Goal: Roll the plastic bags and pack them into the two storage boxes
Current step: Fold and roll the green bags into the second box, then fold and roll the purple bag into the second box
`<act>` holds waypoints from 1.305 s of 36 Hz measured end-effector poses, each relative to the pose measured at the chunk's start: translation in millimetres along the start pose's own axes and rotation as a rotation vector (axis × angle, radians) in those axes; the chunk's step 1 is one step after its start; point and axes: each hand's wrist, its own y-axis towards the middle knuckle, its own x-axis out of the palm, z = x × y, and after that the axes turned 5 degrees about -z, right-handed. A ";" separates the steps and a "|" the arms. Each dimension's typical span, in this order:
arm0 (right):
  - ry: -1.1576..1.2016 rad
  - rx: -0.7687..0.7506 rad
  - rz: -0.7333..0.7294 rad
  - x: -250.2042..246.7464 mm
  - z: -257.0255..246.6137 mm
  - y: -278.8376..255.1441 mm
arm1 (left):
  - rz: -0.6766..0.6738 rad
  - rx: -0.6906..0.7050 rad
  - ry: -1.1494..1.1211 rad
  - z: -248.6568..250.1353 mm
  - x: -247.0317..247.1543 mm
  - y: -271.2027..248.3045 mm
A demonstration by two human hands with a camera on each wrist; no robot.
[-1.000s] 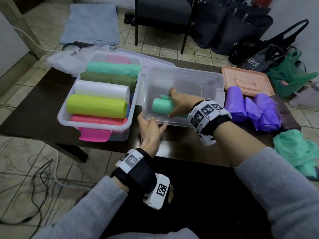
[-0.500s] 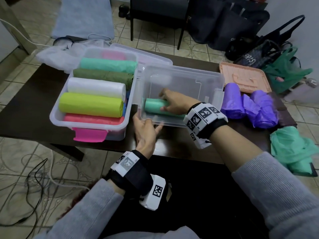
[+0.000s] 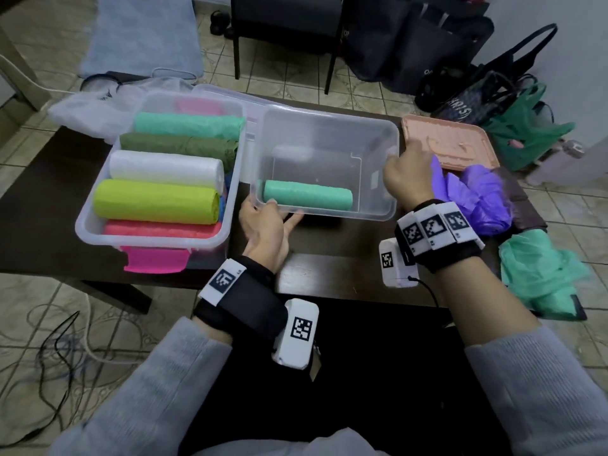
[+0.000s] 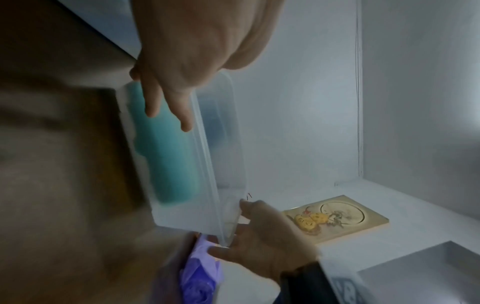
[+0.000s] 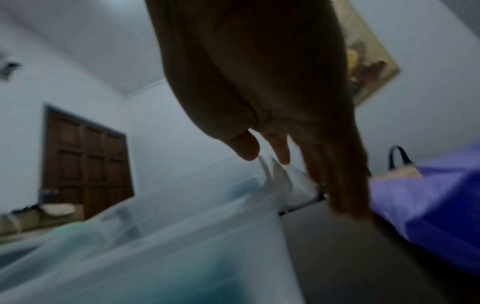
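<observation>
A dark wooden counter point(image 3: 39, 205) is sitting on a tiled floor point(image 3: 26, 311) with cables trailing over it, bags piled against the far wall.

Nearest in, the left hand point(image 3: 263, 228) is cupping the near left corner of the second storage box point(image 3: 388, 133), thumb on the rim and fingers point(image 4: 166, 102) lying fairly straight against the near wall, so propping rather than clamping. That box is holding just one mint green roll point(image 3: 307, 199), lying along its near wall. The right hand point(image 3: 408, 179) is pinching the right rim, thumb inside and fingers outside as far as the wrist views are showing, though those are blurry. Just right of it the loose purple bags point(image 3: 477, 192) are waiting, with a crumpled green bag point(image 3: 539, 274) nearer on the right edge.

To the left, the first storage box point(image 3: 88, 225) is looking packed, rolls side by side: pink, yellow-green, white, olive and mint, with more colour peeking underneath. Farther back a peach lid point(image 3: 454, 143) is lying flat.

My read: the box is being squared up. I'd be keeping both hands low on the rim and sliding rather than lifting, so the roll isn't tumbling loose and unwinding. Then go for the purple ones, rolling tight to match the length.
</observation>
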 end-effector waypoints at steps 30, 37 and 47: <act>0.536 0.065 -0.305 8.1 21.5 8.7 | 0.023 -0.053 0.169 9.2 14.0 12.1; 0.543 0.047 -0.302 11.3 24.0 7.5 | 0.152 0.009 0.159 -17.4 25.4 -13.8; 0.020 0.082 -0.097 -19.5 70.7 33.9 | -0.756 0.042 1.303 -71.1 56.5 -40.8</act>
